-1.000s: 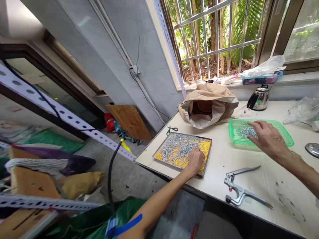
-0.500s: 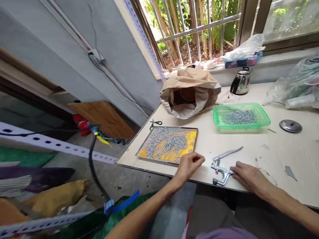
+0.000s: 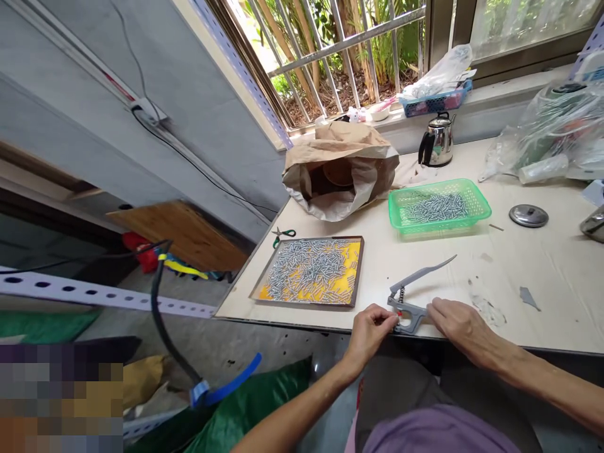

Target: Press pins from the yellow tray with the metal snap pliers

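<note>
My right hand (image 3: 460,326) lies at the table's front edge, its fingers on the frame of a pair of grey metal hand press pliers (image 3: 415,313). The pliers' long upper lever is raised, with a spring and a red tip by the jaw. My left hand (image 3: 370,333) is pinched beside that jaw; whatever is between the fingertips is too small and hidden to make out. Left of the pliers, a shallow tray (image 3: 360,272) with a yellow bottom holds many small silvery metal pieces (image 3: 306,267).
A green plastic basket (image 3: 482,211) with more metal pieces stands farther back. Behind the tray are green-handled scissors (image 3: 285,233) and an open brown paper bag (image 3: 349,163). A kettle (image 3: 438,141), a metal lid (image 3: 528,215) and plastic bags (image 3: 538,138) sit toward the back and right.
My left hand has moved from the tray's corner rightward to the pliers' jaw. The pliers have turned a little, and the view has shifted.
</note>
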{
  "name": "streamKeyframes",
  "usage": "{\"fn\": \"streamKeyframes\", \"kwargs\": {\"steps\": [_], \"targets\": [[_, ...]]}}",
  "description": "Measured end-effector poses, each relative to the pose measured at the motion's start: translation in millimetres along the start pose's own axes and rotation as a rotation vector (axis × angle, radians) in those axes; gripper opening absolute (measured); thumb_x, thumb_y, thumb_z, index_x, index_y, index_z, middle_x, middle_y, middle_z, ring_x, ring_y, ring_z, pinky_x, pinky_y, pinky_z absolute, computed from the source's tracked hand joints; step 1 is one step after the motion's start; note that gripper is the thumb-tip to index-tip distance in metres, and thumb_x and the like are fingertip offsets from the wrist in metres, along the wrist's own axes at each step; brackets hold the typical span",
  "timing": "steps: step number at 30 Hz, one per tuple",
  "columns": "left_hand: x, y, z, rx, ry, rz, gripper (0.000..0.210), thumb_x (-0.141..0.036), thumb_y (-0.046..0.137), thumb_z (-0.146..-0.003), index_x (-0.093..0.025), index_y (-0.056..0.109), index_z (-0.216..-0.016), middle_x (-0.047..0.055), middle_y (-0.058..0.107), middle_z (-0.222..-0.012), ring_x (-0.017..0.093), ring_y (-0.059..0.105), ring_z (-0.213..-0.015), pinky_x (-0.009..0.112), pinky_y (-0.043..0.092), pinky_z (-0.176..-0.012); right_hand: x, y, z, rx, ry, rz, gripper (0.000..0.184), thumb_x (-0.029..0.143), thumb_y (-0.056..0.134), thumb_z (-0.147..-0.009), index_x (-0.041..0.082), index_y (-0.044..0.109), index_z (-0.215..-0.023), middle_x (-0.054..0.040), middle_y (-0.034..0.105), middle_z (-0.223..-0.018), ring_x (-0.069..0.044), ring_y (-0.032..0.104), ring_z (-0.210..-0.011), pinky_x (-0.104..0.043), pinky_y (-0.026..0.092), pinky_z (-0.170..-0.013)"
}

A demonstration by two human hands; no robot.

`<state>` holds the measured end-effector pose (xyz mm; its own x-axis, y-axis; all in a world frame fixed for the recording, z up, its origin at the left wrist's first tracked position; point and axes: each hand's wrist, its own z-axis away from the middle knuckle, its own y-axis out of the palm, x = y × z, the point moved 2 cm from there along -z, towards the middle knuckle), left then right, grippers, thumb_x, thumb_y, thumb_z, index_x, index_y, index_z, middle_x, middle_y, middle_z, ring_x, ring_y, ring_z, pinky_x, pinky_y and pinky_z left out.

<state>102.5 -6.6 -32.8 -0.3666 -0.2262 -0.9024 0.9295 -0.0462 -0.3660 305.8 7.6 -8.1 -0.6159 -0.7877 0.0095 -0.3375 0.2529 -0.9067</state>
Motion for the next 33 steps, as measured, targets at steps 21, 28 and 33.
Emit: {"fn": "streamKeyframes", "kwargs": {"steps": [21,28,33], "targets": [[-8.1,0.6,-32.1,0.327,-0.268,-0.379,0.015,-0.024,0.055,-0.058,-0.012,0.06,-0.051,-0.006,0.04,-0.043,0.009,0.037,-0.048,0.022,0.024,-0.047,-14.8,16.9,-9.8,0.379,0.115,-0.141,0.023,0.002,0.038,-0.083,0.021,0.049,-0.076,-0.0003,0.051,-0.073,-0.014,0.047,-0.06,-0.027,0.032,-0.053],[-9.6,0.8,-28.4,0.338,-0.241,-0.365,0.023,-0.03,0.054,-0.061,-0.014,0.054,-0.046,-0.006,0.037,-0.042,0.007,0.033,-0.047,0.023,0.021,-0.047,-37.4,15.3,-16.0,0.37,0.155,-0.175,0.037,0.045,0.06,-0.082,0.02,0.057,-0.11,-0.0121,0.058,-0.113,-0.026,0.053,-0.101,-0.036,0.044,-0.078],[-11.8,0.5,-27.3,0.334,-0.26,-0.379,0.025,-0.033,0.054,-0.063,-0.014,0.054,-0.046,-0.005,0.038,-0.042,0.008,0.033,-0.046,0.023,0.021,-0.047,-58.3,21.2,-25.2,0.452,0.158,-0.127,0.088,0.063,0.071,-0.062,0.015,0.047,-0.131,-0.0195,0.054,-0.127,-0.038,0.037,-0.126,-0.05,0.035,-0.096]]}}
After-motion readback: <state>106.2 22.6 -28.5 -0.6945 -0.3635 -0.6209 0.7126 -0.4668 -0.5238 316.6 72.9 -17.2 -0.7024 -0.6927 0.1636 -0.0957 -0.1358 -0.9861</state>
